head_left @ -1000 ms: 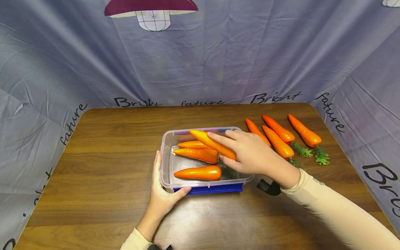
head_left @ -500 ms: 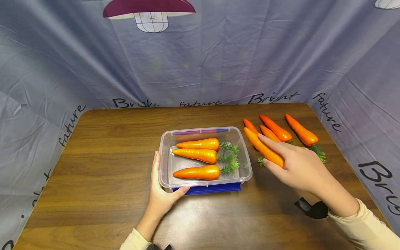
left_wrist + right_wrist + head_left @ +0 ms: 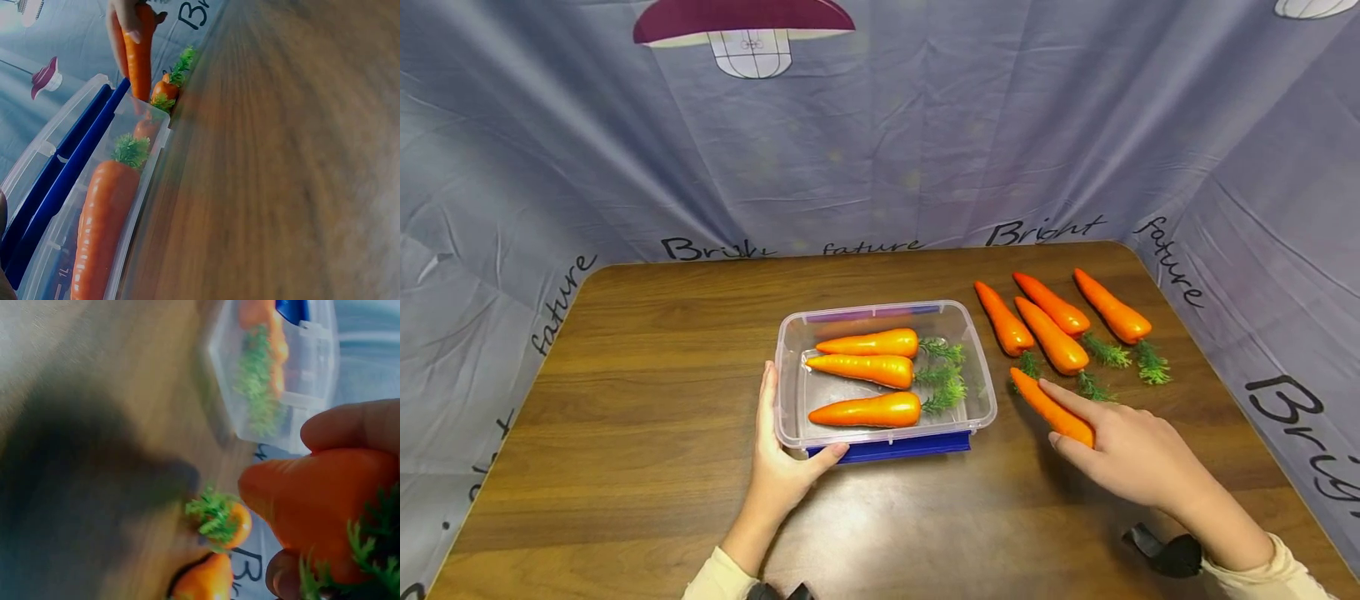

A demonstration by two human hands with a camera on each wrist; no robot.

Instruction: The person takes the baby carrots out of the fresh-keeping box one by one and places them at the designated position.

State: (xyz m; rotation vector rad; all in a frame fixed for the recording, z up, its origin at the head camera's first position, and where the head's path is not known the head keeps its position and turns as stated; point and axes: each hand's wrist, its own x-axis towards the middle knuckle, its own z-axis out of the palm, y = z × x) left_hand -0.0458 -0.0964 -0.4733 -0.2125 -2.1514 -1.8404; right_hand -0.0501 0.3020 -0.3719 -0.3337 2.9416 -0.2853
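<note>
A clear plastic food container (image 3: 979, 392) with a blue latch (image 3: 917, 447) along its front stands mid-table. Inside lie three orange carrots (image 3: 868, 410) with green tops pointing right. My left hand (image 3: 778, 471) holds the container's front left corner, thumb along the front and fingers on the left side. To the right of the container, my right hand (image 3: 1138, 454) grips another carrot (image 3: 1051, 407) between thumb and fingers, its tip pointing up and left. In the right wrist view the held carrot (image 3: 331, 500) fills the foreground, some green leaves showing below it.
Several carrots (image 3: 1052, 337) lie on the wooden table (image 3: 662, 400) at the back right, green tops toward the person. A grey printed curtain (image 3: 895, 150) surrounds the table's back and sides. A black strap (image 3: 1165, 554) sits at the right wrist.
My right hand has carried its carrot out from over the container, to the right and then nearer the person. My left hand stays on the container. The view has shifted slightly.
</note>
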